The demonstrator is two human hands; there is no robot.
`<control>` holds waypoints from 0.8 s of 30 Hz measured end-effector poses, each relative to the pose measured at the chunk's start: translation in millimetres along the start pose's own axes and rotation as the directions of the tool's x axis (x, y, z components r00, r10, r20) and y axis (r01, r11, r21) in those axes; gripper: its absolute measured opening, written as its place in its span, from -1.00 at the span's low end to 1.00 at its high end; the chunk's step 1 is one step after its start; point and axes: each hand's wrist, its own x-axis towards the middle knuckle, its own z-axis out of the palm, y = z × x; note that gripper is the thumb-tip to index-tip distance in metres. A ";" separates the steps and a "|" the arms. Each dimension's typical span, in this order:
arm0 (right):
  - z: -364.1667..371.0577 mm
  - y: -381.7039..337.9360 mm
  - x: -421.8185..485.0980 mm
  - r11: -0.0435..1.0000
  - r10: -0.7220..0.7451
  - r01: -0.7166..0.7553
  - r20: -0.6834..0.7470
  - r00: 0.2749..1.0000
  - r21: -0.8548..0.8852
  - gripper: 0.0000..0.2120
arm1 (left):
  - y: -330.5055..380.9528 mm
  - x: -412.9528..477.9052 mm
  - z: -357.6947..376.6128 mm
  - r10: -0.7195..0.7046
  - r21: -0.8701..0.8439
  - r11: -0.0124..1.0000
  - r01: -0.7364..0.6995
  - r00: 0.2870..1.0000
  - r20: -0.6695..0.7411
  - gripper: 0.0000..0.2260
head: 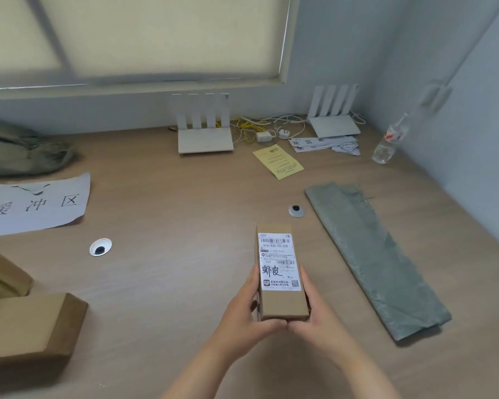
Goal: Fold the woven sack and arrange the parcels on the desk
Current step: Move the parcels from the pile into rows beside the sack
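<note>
I hold a long, narrow cardboard parcel (281,303) with a white shipping label on top, above the wooden desk (170,283) near its middle. My left hand (247,308) grips its left side and near end. My right hand (314,312) grips its right side and near end. A grey-green woven sack (375,257), folded into a long flat strip, lies on the desk to the right of the parcel. Two more brown cardboard parcels lie at the left edge, one flat (32,326) and one partly cut off (3,275).
A white paper sign (35,205) with handwriting lies at the left, with a bundled grey sack (20,148) behind it. Two white routers (205,139) (333,122), cables, a yellow leaflet (278,161), papers and a clear bottle (388,142) stand along the back wall. The desk has two cable holes (100,247) (296,211).
</note>
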 end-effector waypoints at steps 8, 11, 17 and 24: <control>-38.8 52.7 81.0 0.944 0.086 -0.072 0.030 0.996 -0.323 0.07 | -40.4 82.9 34.0 -0.067 0.062 0.995 0.076 0.989 -0.134 -0.07; -50.9 65.3 112.3 0.911 0.056 -0.037 0.034 0.998 -0.411 0.08 | -50.1 111.0 36.4 -0.037 0.148 0.987 0.061 0.987 -0.157 -0.10; -68.2 71.2 168.0 0.852 0.005 0.006 0.020 1.000 -0.523 0.06 | -53.5 162.4 29.6 0.021 0.292 0.956 0.037 0.981 -0.193 -0.07; -77.6 67.1 205.0 0.796 0.002 0.008 0.015 1.000 -0.605 0.02 | -51.8 202.3 18.7 0.065 0.391 0.921 0.010 0.982 -0.177 -0.06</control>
